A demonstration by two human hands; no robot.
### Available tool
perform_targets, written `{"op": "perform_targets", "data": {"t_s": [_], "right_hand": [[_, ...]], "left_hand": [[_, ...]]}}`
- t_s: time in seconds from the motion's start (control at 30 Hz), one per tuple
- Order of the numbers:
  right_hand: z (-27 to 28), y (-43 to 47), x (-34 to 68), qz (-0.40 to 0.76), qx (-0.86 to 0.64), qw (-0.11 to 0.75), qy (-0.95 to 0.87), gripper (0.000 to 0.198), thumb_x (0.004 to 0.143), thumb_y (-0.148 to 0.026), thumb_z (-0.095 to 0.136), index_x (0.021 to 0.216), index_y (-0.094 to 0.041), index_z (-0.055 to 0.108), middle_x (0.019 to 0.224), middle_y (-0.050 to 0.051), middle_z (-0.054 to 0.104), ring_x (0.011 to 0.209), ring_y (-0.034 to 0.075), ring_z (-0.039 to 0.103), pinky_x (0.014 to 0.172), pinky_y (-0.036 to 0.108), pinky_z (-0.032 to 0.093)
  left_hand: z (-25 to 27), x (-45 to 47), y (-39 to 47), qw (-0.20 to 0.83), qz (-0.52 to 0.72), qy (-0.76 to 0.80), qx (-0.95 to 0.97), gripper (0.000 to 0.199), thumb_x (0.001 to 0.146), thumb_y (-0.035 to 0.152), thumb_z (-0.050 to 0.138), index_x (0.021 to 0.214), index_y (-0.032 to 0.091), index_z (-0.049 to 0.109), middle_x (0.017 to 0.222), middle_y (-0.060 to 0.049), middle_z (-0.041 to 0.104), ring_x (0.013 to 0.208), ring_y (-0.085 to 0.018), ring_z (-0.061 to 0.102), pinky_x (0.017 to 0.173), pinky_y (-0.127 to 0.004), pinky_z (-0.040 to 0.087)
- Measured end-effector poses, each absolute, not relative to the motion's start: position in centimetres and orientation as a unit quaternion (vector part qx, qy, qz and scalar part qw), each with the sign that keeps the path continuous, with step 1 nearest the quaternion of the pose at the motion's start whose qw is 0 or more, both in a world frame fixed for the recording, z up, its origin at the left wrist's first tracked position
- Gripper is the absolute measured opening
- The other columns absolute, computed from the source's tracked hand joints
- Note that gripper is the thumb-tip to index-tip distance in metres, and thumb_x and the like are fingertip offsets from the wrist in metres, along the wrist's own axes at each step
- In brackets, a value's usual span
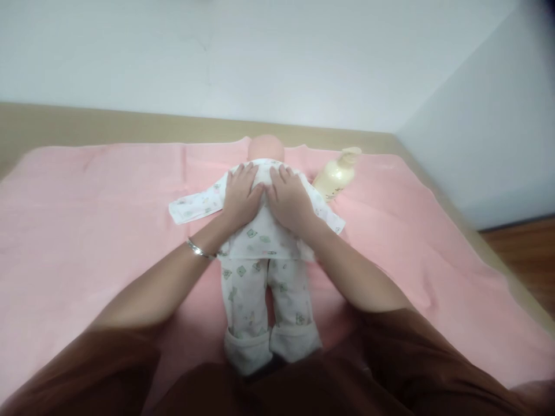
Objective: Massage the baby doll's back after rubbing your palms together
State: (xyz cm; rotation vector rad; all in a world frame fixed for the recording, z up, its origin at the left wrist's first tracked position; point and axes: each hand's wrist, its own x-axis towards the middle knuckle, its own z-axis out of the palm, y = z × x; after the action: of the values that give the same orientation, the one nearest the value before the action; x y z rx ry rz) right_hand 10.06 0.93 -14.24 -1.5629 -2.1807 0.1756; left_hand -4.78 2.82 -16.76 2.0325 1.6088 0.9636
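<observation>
A baby doll [265,148] lies on a pink cloth, its bald head pointing away from me. It wears a white printed top [260,240] and matching trousers [247,294] with turned-up cuffs. My left hand [241,196] rests flat on the left side of the doll's upper body, fingers stretched toward its head. On the right side, my right hand [289,196] lies flat in the same way. The two thumbs come close together at the middle. Neither hand grips anything. The doll's hands are hidden inside the sleeves, which spread out to both sides.
A cream pump bottle [336,176] stands tilted in view just right of the doll's shoulder. The pink cloth [108,231] covers a tan surface [130,124] that meets a pale wall [260,63] behind. Wooden floor [524,248] shows at the right.
</observation>
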Motion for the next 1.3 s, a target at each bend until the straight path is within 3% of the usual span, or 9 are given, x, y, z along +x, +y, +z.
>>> {"op": "perform_targets", "data": {"t_s": [0.13, 0.3, 0.43, 0.6, 0.77, 0.93, 1.13, 1.3], "right_hand": [[-13.9, -1.7, 8.2, 0.042, -0.529, 0.211, -0.821, 0.055, 0.100, -0.024, 0.034, 0.148, -0.001, 0.048, 0.161, 0.022, 0.039, 0.155, 0.036, 0.029, 0.129, 0.055, 0.023], [-14.2, 1.5, 9.7, 0.088, -0.501, 0.217, -0.834, 0.054, 0.098, -0.024, 0.035, 0.148, -0.013, 0.050, 0.163, 0.011, 0.040, 0.156, 0.030, 0.029, 0.129, 0.058, 0.021], [-14.4, 4.5, 11.3, 0.111, -0.540, 0.218, -0.805, 0.059, 0.098, -0.031, 0.035, 0.153, -0.010, 0.042, 0.164, 0.015, 0.035, 0.155, 0.033, 0.028, 0.127, 0.060, 0.025], [-14.4, 0.9, 9.5, 0.049, -0.561, 0.239, -0.791, 0.057, 0.100, -0.029, 0.031, 0.149, -0.003, 0.046, 0.159, 0.021, 0.042, 0.151, 0.037, 0.036, 0.125, 0.060, 0.029], [-13.7, -3.0, 7.5, 0.037, -0.496, 0.186, -0.847, 0.061, 0.096, -0.023, 0.040, 0.150, 0.006, 0.041, 0.160, 0.026, 0.037, 0.155, 0.037, 0.029, 0.132, 0.053, 0.020], [-13.4, 1.3, 9.5, 0.097, -0.501, 0.173, -0.843, 0.059, 0.096, -0.020, 0.034, 0.153, -0.007, 0.043, 0.166, 0.013, 0.033, 0.158, 0.032, 0.024, 0.131, 0.058, 0.016], [-13.9, 1.1, 9.5, 0.083, -0.556, 0.214, -0.798, 0.059, 0.099, -0.030, 0.034, 0.152, -0.005, 0.041, 0.164, 0.020, 0.034, 0.155, 0.037, 0.027, 0.127, 0.062, 0.024], [-12.7, -1.4, 8.7, 0.080, -0.501, 0.146, -0.850, 0.059, 0.098, -0.027, 0.036, 0.154, -0.009, 0.041, 0.166, 0.014, 0.033, 0.157, 0.037, 0.022, 0.129, 0.060, 0.021]], "left_hand": [[-17.2, -5.1, 2.9, 0.193, 0.381, 0.565, 0.706, 0.052, 0.099, 0.034, 0.028, 0.142, 0.018, 0.055, 0.157, -0.008, 0.050, 0.154, -0.025, 0.035, 0.133, -0.053, 0.017], [-17.4, -5.4, 3.1, 0.180, 0.370, 0.557, 0.721, 0.054, 0.096, 0.027, 0.030, 0.142, 0.015, 0.055, 0.156, -0.010, 0.050, 0.152, -0.025, 0.038, 0.132, -0.052, 0.023], [-17.4, -5.3, 3.1, 0.174, 0.370, 0.557, 0.722, 0.054, 0.093, 0.027, 0.033, 0.141, 0.016, 0.056, 0.156, -0.008, 0.050, 0.151, -0.026, 0.038, 0.132, -0.052, 0.022], [-17.7, -5.3, 3.1, 0.179, 0.400, 0.556, 0.706, 0.050, 0.093, 0.029, 0.037, 0.136, 0.018, 0.060, 0.152, -0.007, 0.055, 0.148, -0.024, 0.043, 0.131, -0.049, 0.026], [-17.9, -5.5, 2.9, 0.195, 0.430, 0.548, 0.691, 0.048, 0.093, 0.026, 0.034, 0.132, 0.021, 0.062, 0.148, -0.004, 0.059, 0.146, -0.020, 0.046, 0.132, -0.046, 0.028], [-17.6, -5.4, 2.7, 0.187, 0.422, 0.553, 0.693, 0.050, 0.093, 0.026, 0.034, 0.134, 0.018, 0.062, 0.149, -0.006, 0.058, 0.146, -0.022, 0.046, 0.131, -0.047, 0.030], [-17.8, -5.3, 2.7, 0.189, 0.426, 0.552, 0.691, 0.048, 0.093, 0.027, 0.036, 0.132, 0.018, 0.062, 0.149, -0.006, 0.058, 0.147, -0.022, 0.045, 0.132, -0.044, 0.029], [-17.8, -5.4, 2.8, 0.189, 0.432, 0.548, 0.691, 0.048, 0.095, 0.027, 0.034, 0.132, 0.017, 0.063, 0.146, -0.007, 0.061, 0.144, -0.021, 0.048, 0.131, -0.042, 0.030]]}}
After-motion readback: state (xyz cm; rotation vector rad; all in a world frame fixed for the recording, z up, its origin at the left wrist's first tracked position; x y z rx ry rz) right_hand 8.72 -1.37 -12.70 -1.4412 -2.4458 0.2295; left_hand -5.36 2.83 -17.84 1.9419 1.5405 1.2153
